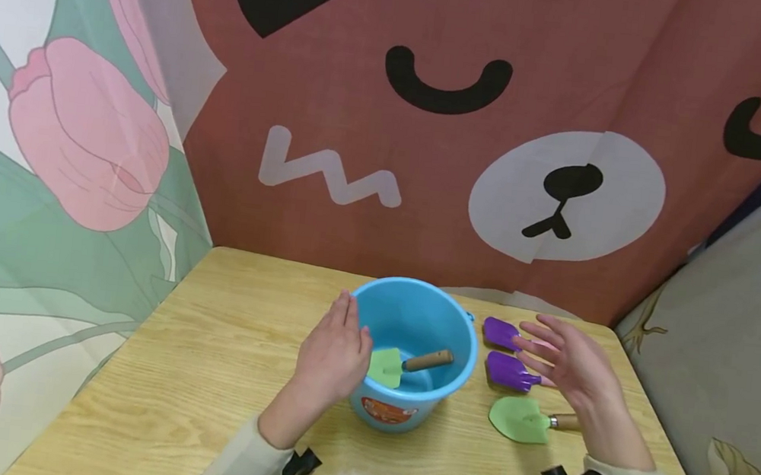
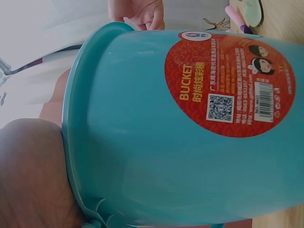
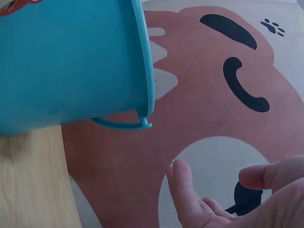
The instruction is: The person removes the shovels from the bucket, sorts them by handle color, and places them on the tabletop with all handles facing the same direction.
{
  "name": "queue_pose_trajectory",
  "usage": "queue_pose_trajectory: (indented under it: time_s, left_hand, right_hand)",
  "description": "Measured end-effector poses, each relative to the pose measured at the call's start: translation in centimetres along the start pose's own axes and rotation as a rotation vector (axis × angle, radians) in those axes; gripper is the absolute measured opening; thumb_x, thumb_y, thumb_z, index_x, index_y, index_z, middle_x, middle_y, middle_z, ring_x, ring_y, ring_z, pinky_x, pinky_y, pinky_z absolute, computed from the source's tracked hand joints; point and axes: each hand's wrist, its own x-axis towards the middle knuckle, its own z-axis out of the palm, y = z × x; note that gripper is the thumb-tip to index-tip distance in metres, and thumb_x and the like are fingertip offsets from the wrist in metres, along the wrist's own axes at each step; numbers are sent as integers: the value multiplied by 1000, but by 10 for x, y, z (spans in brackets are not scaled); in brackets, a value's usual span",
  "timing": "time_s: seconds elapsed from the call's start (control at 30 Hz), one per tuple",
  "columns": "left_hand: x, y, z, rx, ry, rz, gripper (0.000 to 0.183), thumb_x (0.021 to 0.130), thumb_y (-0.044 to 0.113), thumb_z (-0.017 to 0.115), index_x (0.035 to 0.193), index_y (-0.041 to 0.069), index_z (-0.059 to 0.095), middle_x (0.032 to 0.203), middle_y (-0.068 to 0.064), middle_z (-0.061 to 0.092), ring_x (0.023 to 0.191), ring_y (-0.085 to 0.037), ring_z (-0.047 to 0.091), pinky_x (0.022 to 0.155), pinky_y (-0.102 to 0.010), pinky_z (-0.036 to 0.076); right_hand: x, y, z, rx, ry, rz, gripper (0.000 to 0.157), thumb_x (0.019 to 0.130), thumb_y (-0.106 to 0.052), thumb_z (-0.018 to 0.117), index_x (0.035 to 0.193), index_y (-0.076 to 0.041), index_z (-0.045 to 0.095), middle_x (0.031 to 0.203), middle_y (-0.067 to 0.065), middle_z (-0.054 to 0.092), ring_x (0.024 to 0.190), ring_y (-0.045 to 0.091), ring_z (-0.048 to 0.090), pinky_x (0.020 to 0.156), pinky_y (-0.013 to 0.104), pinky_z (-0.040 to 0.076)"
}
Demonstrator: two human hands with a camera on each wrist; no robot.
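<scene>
A blue bucket [image 1: 408, 313] stands upright, with a green toy shovel [image 1: 385, 368] with a wooden handle lying inside. My left hand [image 1: 334, 349] is at the bucket's left rim, fingers straight and close together; in the left wrist view its base meets the rim. Right of the bucket my right hand [image 1: 577, 367] hovers in the air, fingers spread, holding nothing. Below it on the table lie two purple shovels, the far one [image 1: 500, 333] and the near one [image 1: 510, 371], plus a second green shovel [image 1: 521, 421]. The right hand partly covers their handles.
The wooden table [image 1: 217, 359] ends at a fabric backdrop [image 1: 312, 231] with a brown bear print. More printed cloth [image 1: 87, 140] hangs on the left, and a pale curtain [image 1: 752, 304] on the right. The bucket's handle [image 3: 118, 124] hangs at its far side.
</scene>
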Motion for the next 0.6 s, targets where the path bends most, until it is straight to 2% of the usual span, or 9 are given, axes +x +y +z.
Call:
queue_pose_trajectory:
  time_s: [0.17, 0.37, 0.6]
  left_hand:
    - [0, -1, 1, 3, 0, 11, 63, 107, 33, 32, 152, -11, 33, 163, -25, 27, 152, -36, 24, 122, -46, 29]
    - [1, -2, 0, 0, -14, 10, 64, 108, 34, 32, 153, -11, 32, 163, -24, 26, 153, -36, 22, 123, -46, 28]
    - [3, -4, -1, -12, -17, 26, 63, 107, 33, 33, 153, -10, 31, 164, -23, 25, 153, -35, 21, 123, -45, 26]
  right_hand:
    - [3, -3, 8, 0, 8, 17, 67, 101, -46, 59, 153, -14, 32, 106, -11, 73, 102, 16, 73, 90, 40, 59]
    - [7, -9, 14, -103, -57, -2, 78, 102, -47, 55, 159, -6, 22, 111, -10, 71, 107, 17, 72, 94, 41, 58]
    - [16, -21, 20, -245, -176, -72, 69, 106, -42, 49, 156, 1, 26, 115, -3, 69, 103, 17, 73, 92, 42, 58]
